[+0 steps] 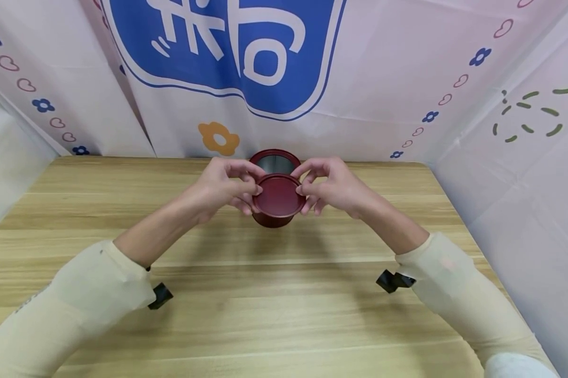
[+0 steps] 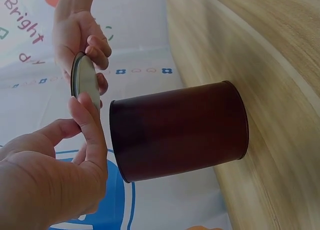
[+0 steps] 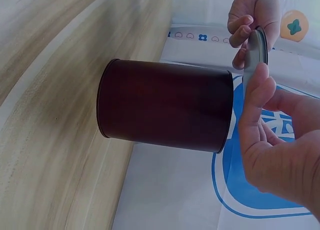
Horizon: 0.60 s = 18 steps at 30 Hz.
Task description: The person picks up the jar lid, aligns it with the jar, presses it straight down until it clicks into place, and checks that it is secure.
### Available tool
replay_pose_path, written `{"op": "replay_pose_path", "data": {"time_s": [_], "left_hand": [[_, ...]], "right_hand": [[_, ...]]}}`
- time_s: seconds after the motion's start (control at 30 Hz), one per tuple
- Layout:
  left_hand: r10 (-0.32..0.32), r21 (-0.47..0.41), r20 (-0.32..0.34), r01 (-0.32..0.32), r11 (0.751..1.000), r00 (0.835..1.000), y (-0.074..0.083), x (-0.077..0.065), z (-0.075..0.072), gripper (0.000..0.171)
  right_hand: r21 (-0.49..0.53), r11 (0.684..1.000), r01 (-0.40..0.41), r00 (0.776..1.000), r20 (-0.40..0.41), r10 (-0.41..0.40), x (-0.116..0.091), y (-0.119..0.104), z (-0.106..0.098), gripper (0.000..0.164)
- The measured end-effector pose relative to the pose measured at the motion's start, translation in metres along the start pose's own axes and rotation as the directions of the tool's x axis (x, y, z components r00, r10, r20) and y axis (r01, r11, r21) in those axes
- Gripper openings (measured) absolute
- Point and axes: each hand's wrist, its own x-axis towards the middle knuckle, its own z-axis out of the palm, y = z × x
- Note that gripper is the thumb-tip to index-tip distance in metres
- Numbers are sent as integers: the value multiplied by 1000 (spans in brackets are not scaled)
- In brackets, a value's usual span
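A dark red cylindrical canister (image 2: 177, 132) stands upright on the wooden table, its top uncovered and its grey inner wall (image 1: 271, 164) visible in the head view. Above its near side, a round red lid (image 1: 278, 195) is held by both hands, apart from the rim in the wrist views. My left hand (image 1: 227, 185) pinches the lid's left edge between thumb and fingers. On the opposite edge, my right hand (image 1: 328, 185) pinches it the same way. The lid's pale underside (image 3: 254, 52) shows in the right wrist view. What lies deep inside the canister is hidden.
The wooden table (image 1: 265, 304) ends at a printed white cloth backdrop (image 1: 369, 105) just behind the canister. Another cloth (image 1: 525, 173) hangs along the right side. Black wrist mounts (image 1: 161, 296) stick out below the sleeves.
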Motion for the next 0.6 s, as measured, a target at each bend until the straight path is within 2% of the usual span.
{"op": "replay_pose_path", "data": {"time_s": [0.33, 0.6], "left_hand": [[25, 25, -3, -25, 999, 1000, 4, 5, -3, 34], [11, 34, -7, -11, 999, 1000, 7, 7, -7, 35]], "right_hand": [[-14, 1000, 3, 1000, -8, -3, 4, -5, -3, 28], [-16, 1000, -10, 1000, -10, 10, 9, -6, -4, 28]]}}
